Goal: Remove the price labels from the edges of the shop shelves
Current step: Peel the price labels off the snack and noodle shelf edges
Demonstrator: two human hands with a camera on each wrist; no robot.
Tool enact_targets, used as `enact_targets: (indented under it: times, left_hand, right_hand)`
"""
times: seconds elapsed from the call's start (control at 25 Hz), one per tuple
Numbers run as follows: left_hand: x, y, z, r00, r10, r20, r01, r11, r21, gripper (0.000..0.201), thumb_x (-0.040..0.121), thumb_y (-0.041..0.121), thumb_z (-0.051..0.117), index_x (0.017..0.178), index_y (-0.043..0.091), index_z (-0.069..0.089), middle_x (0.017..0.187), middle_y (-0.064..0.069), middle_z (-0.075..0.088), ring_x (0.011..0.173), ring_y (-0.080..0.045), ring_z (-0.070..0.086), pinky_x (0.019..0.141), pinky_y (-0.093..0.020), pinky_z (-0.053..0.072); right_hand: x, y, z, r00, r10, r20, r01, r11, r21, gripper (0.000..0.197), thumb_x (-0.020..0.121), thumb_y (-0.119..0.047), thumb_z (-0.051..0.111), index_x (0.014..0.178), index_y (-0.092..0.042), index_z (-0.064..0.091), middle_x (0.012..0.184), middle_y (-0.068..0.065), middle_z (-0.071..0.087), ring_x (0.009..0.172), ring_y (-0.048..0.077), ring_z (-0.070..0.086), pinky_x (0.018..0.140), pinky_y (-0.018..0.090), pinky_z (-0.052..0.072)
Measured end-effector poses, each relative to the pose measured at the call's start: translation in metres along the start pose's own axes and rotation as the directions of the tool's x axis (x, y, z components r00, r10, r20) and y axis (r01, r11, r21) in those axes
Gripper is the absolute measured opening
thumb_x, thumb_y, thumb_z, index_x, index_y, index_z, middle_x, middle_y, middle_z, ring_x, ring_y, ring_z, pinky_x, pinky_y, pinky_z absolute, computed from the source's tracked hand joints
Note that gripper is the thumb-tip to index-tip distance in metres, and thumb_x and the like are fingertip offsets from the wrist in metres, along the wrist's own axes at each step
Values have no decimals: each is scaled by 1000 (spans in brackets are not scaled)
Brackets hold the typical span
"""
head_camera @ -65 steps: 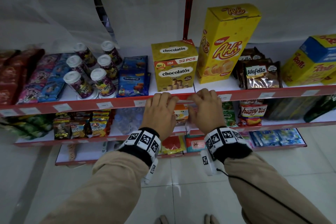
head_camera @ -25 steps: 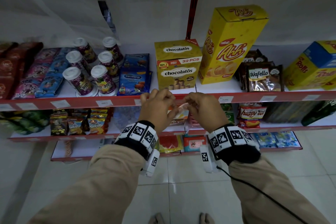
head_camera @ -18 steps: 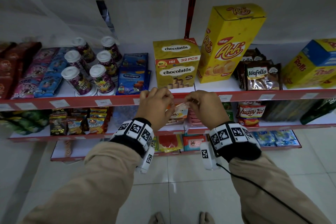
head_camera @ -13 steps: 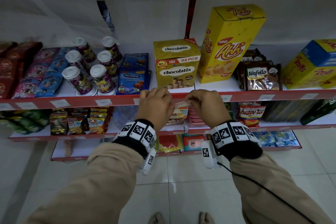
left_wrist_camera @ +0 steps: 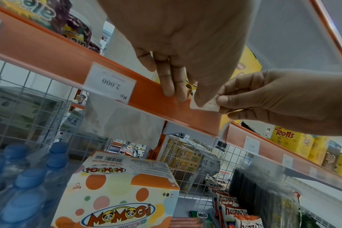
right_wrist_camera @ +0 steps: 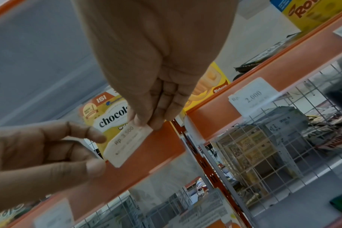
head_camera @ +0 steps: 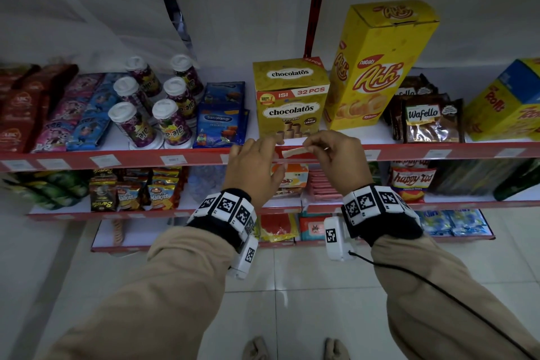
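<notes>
Right hand: the right hand [head_camera: 339, 161] pinches one end of a small white paper price label printed "Rp 3.500" [right_wrist_camera: 125, 145] between thumb and fingertips.
Left hand: the left hand [head_camera: 252, 171] has its fingers straight and together, fingertips [left_wrist_camera: 171, 86] pressed on the orange plastic shelf-edge strip [left_wrist_camera: 55, 61]; it grips nothing.
Change: half a second ago both hands were bunched at the strip; now the label is out in front of it, just below the yellow cardboard chocolatos box [head_camera: 290, 102].
Label position: held in the air, edge-on in the head view; whether its far end touches the left thumb is unclear.
Meaning: this label looks freed, so one removal is likely done.
Remaining: white labels, such as the "Rp 2.000" slip [left_wrist_camera: 109, 83], sit in the strip to both sides.
</notes>
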State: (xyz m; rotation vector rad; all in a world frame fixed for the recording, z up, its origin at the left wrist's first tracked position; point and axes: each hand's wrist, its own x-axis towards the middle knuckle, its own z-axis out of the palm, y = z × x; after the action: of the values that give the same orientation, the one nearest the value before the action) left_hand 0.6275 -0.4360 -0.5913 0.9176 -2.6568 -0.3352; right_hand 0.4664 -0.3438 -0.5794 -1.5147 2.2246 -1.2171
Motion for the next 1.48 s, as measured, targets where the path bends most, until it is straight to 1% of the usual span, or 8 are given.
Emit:
enact_targets:
  times: [0.08,0.2,0.28,0.44,0.68,0.96,1.16,1.48]
  left_hand:
    - [3,2,2,1000,11,10,-11,999,53,30,93,36,52,121,25,53,112,2,58,102,-23,49,86,-39,30]
    - [6,4,4,1000,2,15,-4,993,118,20,96,36,50,108,26,62,108,2,56,102,-23,47,85,-37,28]
    - [9,4,7,1000,-7,3,7,990,138,19,96,35,49,105,26,63,108,3,56,102,-23,47,85,-37,27]
    - [12,4,7,1000,20,-4,-18,979,203,24,97,35,47,104,23,66,109,1,57,101,-24,48,85,-39,28]
    - [14,6,7,998,55,40,-66,935,349,18,94,28,53,102,21,67,106,-1,56,100,-25,47,82,-40,27]
    - [16,3,8,997,66,44,-77,943,325,17,94,26,54,103,21,68,104,-2,53,100,-26,46,82,-40,26]
    - [15,-1,10,999,53,-3,-51,963,264,25,98,35,44,106,23,64,109,1,55,101,-23,47,84,-39,25]
    - [16,-5,11,999,44,22,-48,975,216,27,98,39,44,106,28,67,106,4,54,101,-22,46,83,-38,23]
  right_hand:
    - [-2,4,3,1000,-1,30,1,1000,-11,15,86,-1,62,91,-10,72,92,4,71,81,15,64,76,26,51]
    - [-7,9,6,998,-14,54,15,1000,-28,16,87,-2,60,95,-11,70,93,4,69,82,16,63,75,30,52]
    - [-9,11,6,996,-55,76,60,996,-59,15,87,-7,61,100,-10,68,95,6,66,86,18,62,76,32,51]
    - [-10,11,8,980,-77,183,126,954,-273,14,85,-11,64,98,-8,66,100,12,58,96,29,56,76,35,46]
    - [-10,8,10,980,-66,187,135,912,-386,19,92,-11,55,102,-1,68,103,20,56,100,36,53,78,43,48]
    - [-11,7,10,979,-57,193,137,890,-434,17,93,-11,54,101,-2,67,101,20,58,98,37,52,77,42,44]
    - [-13,5,10,980,-14,199,106,881,-460,20,94,-15,53,103,-4,67,104,17,57,100,35,50,80,42,44]
    - [-14,7,10,986,32,165,45,894,-445,19,93,-18,56,100,-4,65,104,16,56,100,33,50,79,42,45]
